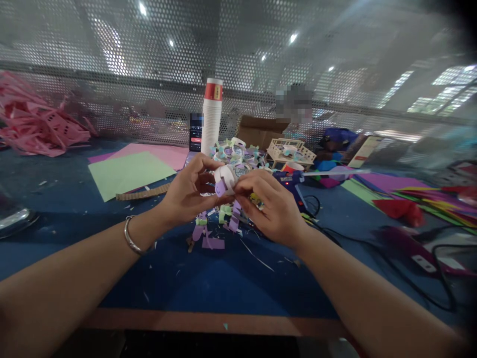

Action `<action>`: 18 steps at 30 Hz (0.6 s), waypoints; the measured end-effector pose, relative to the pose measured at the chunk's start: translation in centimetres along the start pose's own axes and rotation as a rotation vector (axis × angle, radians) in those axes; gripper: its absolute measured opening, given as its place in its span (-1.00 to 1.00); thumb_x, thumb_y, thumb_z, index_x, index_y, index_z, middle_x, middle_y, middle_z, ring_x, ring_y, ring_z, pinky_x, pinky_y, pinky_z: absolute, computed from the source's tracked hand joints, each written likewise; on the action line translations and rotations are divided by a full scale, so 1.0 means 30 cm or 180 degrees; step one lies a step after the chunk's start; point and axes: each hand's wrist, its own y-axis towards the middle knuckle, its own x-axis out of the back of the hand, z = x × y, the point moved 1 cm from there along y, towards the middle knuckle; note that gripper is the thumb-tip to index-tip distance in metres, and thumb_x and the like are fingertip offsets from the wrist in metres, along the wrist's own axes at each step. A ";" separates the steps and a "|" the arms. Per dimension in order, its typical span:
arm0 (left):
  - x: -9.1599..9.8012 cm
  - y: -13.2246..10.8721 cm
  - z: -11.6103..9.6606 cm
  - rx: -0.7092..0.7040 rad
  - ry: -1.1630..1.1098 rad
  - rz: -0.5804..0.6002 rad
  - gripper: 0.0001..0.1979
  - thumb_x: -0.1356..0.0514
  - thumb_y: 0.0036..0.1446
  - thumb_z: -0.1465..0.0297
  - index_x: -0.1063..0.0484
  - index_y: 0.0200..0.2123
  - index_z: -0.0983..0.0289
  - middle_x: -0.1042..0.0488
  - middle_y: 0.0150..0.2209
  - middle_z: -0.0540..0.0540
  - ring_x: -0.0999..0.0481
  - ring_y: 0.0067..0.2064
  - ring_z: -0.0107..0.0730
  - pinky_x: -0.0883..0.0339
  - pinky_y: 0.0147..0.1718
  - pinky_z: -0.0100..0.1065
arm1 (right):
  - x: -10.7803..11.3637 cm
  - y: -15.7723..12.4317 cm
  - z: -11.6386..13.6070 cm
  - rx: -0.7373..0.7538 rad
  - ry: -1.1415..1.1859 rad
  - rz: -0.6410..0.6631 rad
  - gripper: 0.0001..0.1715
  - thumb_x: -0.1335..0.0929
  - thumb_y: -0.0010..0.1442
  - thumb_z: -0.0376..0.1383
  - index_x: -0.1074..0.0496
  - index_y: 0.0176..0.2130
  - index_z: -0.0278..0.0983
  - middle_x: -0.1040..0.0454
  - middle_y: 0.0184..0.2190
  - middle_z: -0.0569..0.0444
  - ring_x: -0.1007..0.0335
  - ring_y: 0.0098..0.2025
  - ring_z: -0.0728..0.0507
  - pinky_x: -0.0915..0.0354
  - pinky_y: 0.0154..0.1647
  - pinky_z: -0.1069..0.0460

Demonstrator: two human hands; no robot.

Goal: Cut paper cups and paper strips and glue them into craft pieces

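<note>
Where the two hands meet: a small white paper ring (223, 175) with a purple tab (220, 189) bearing a drawn face, held above the middle of the desk (223, 286).
Left hand: the person's left hand (188, 191) curls around the ring's left side, thumb beneath and fingers behind; a silver bracelet (130, 236) circles the wrist.
Right hand: the right hand (274, 204) pinches the ring's right side between thumb and fingers.
Below the hands: purple paper pieces (213, 243) and small scraps, between the ring and the desk's front edge.
Behind the hands: a pile of paper pieces (233, 149) in purple, white and pale green.
Right of the pile: a blue glue gun (292, 186), a clear stick (337, 173) jutting from its back; a small wooden tray (278, 155) stands beyond.
Back edge: a tall stack of paper cups (211, 119), a phone (196, 136) just beside it, and an open cardboard box (257, 130).
Desk's left part: a pale green sheet (128, 171) over pink paper (156, 153), a cardboard strip (143, 192) near it; pink strips (40, 117) heaped toward the back left corner.
Desk's right part: coloured papers (428, 196) and a black cable (372, 243), partly blurred.
</note>
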 end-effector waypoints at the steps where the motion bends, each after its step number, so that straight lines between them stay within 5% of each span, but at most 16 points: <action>1: -0.001 0.000 -0.002 0.0036 -0.0024 -0.0006 -0.49 -0.51 -0.13 0.44 -0.35 -0.14 0.23 -0.52 -0.20 0.06 -0.58 -0.21 -0.35 -0.53 -0.30 -0.36 | 0.001 0.000 0.001 0.0009 -0.0011 -0.0015 -0.85 -0.30 0.29 -0.48 -0.32 -0.20 -0.22 -0.41 -0.24 -0.04 -0.36 -0.14 -0.18 -0.35 -0.08 -0.12; 18: 0.023 0.009 -0.009 0.0850 -0.0676 0.0516 -0.57 -0.46 -0.08 0.51 -0.34 -0.19 0.23 -0.51 -0.30 -0.04 -0.58 -0.29 -0.45 -0.57 -0.31 -0.40 | 0.006 0.001 0.013 -0.0114 0.0183 0.0292 -0.88 -0.28 0.31 -0.45 -0.25 -0.23 -0.23 -0.34 -0.27 -0.01 -0.25 -0.25 -0.11 -0.28 -0.22 -0.06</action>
